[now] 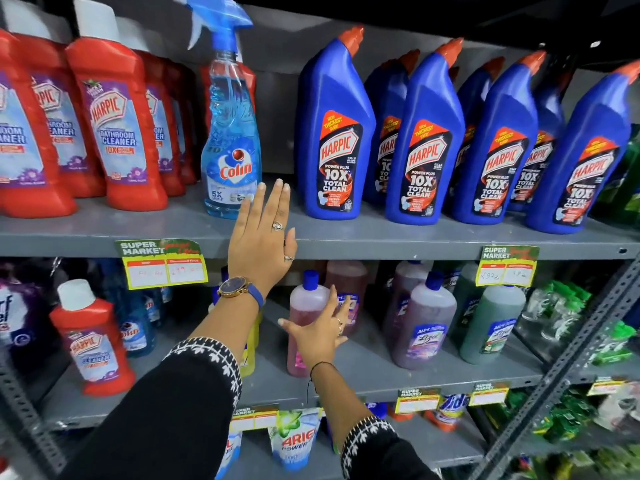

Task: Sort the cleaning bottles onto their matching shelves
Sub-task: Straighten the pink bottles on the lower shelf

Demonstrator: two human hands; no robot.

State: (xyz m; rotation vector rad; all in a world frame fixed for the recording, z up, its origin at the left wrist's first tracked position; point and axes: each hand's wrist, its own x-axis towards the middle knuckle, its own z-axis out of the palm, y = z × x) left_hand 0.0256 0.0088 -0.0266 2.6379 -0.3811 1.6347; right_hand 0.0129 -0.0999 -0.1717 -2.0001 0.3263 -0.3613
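A clear blue Colin spray bottle (231, 133) stands upright on the upper shelf (381, 237), between several red Harpic bathroom cleaner bottles (117, 126) and several blue Harpic bottles (337, 133). My left hand (261, 237) is open with fingers spread, just below and right of the spray bottle, fingertips near its base. My right hand (317, 334) is lower, fingers apart, against a pink bottle with a blue cap (304, 306) on the middle shelf (433, 379). A lone red Harpic bottle (91, 337) stands at the left of that shelf, beside blue Colin bottles (136, 327).
Purple (427, 320) and green (491, 323) floor cleaner bottles fill the middle shelf's right side. Price tags (162, 263) hang from the upper shelf edge. Detergent pouches (294, 441) sit on the lowest shelf. A slotted metal upright (568, 362) runs along the right.
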